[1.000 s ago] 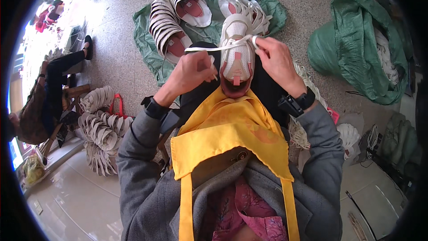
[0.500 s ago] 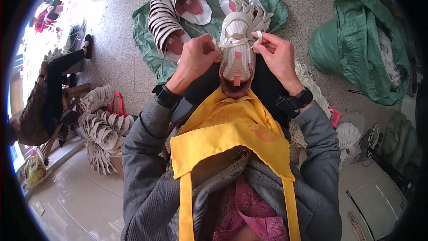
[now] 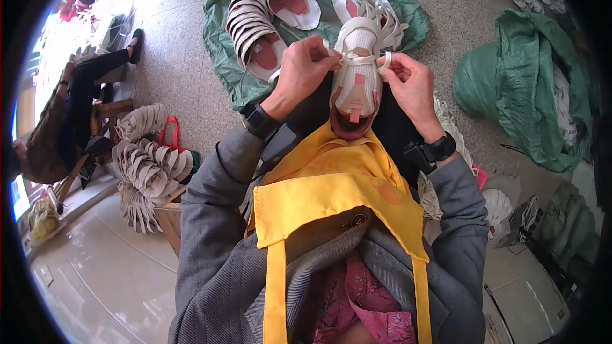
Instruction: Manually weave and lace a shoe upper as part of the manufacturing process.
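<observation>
A white and pink shoe upper (image 3: 357, 86) lies on my lap, its heel end towards me against the yellow apron (image 3: 338, 197). A white shoelace (image 3: 360, 60) crosses it near the far end. My left hand (image 3: 304, 67) is closed in a pinch on the lace at the upper's left side. On the right side, my right hand (image 3: 411, 89) pinches the lace too, with a short loop of it standing up by the fingertips. Both hands are close beside the upper.
Stacks of nested shoe uppers (image 3: 248, 25) lie ahead on a green woven sheet (image 3: 223, 83). A green sack (image 3: 510, 83) with pale pieces stands at right. More stacked uppers (image 3: 150, 165) sit at left, near another seated person (image 3: 83, 108).
The whole view has shifted slightly, so the scene sits further right. Both hands keep their pinch on the lace, with little movement relative to the upper.
</observation>
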{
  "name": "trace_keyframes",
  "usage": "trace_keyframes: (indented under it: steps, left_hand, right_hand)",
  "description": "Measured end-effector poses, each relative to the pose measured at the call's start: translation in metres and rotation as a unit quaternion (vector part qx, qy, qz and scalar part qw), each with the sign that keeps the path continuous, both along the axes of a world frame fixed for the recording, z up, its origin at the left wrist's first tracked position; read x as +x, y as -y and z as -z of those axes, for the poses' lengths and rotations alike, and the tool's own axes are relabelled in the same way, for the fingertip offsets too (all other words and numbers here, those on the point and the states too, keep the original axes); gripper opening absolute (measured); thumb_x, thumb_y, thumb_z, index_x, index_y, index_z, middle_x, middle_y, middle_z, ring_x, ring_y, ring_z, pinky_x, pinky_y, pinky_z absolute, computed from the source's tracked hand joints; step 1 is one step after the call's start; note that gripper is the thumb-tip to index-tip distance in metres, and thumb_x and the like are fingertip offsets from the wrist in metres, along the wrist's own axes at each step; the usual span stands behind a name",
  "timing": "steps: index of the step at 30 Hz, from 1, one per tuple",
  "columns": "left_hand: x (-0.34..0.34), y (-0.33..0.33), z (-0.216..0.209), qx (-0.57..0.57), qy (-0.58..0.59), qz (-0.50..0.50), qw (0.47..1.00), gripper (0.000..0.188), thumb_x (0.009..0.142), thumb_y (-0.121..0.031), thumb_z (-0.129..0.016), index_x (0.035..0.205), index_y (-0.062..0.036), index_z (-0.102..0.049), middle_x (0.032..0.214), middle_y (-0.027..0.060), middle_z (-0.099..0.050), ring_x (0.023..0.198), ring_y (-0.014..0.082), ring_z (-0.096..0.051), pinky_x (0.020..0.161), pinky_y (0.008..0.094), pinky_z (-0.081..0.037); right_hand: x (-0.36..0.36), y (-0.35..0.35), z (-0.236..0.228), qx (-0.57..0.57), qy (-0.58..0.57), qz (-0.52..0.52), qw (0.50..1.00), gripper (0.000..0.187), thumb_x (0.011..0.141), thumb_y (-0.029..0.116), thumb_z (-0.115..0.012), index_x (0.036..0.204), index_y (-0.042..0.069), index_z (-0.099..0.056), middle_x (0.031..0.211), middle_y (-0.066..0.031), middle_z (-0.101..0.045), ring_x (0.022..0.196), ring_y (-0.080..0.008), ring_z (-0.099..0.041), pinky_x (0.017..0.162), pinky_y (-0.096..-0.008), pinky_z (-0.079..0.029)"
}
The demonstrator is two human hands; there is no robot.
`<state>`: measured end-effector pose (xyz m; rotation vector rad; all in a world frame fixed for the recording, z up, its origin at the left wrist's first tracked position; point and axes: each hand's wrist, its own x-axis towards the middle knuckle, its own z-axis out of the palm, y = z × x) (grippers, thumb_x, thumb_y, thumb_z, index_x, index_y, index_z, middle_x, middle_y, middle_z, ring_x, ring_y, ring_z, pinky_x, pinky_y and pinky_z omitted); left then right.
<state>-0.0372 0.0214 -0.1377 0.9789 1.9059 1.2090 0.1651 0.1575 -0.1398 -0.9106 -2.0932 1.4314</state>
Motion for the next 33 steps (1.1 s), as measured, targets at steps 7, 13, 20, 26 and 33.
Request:
trace_keyframes:
  steps: [7,13,20,26,33]
  left_hand:
    - [0.001,0.001,0.003,0.012,-0.019,-0.007,1.0,0.014,0.088,-0.007,-0.074,0.085,0.0026,-0.065,0.081,0.0092,-0.076,0.076,0.0092,-0.071,0.067,0.0248,-0.056]
    - [0.011,-0.001,-0.004,0.013,-0.105,-0.039,0.994,0.019,0.082,-0.011,-0.077,0.081,0.0027,-0.064,0.073,0.0104,-0.072,0.067,0.0122,-0.069,0.062,0.0288,-0.053]
    - [0.019,-0.002,-0.006,0.038,-0.153,-0.033,0.987,0.021,0.081,-0.012,-0.075,0.081,0.0033,-0.061,0.069,0.0136,-0.068,0.062,0.0181,-0.067,0.06,0.0329,-0.051]
    - [0.015,-0.007,-0.006,0.023,-0.161,0.002,0.987,0.022,0.08,-0.012,-0.076,0.081,0.0031,-0.061,0.07,0.0135,-0.068,0.063,0.0184,-0.067,0.06,0.0331,-0.051]
    - [0.01,-0.006,0.001,0.041,-0.173,-0.005,0.984,0.027,0.078,-0.012,-0.08,0.085,0.0018,-0.059,0.069,0.011,-0.064,0.062,0.0207,-0.063,0.06,0.034,-0.05]
  right_hand:
    - [0.002,-0.002,0.008,0.006,-0.001,0.0,1.0,0.015,0.088,0.002,-0.072,0.102,0.0,-0.073,0.086,-0.0078,-0.076,0.075,-0.0118,-0.072,0.071,-0.027,-0.056]
    - [0.002,-0.003,0.008,0.007,0.001,-0.002,1.0,0.015,0.088,0.004,-0.073,0.102,0.0,-0.074,0.085,-0.0071,-0.076,0.075,-0.0111,-0.072,0.071,-0.0271,-0.056]
    - [0.002,-0.004,0.008,-0.021,-0.005,-0.001,1.0,0.015,0.088,0.003,-0.073,0.102,-0.001,-0.074,0.086,-0.0055,-0.076,0.077,-0.0094,-0.072,0.071,-0.0256,-0.056]
    - [-0.003,-0.011,0.006,-0.07,0.002,-0.021,0.997,0.014,0.086,0.001,-0.074,0.1,-0.002,-0.073,0.086,-0.0045,-0.075,0.076,-0.0089,-0.071,0.07,-0.0243,-0.057]
    - [-0.005,-0.013,-0.005,0.021,0.061,0.023,0.998,0.014,0.084,0.001,-0.077,0.094,0.0,-0.067,0.077,-0.0062,-0.071,0.071,-0.0137,-0.07,0.067,-0.028,-0.058]
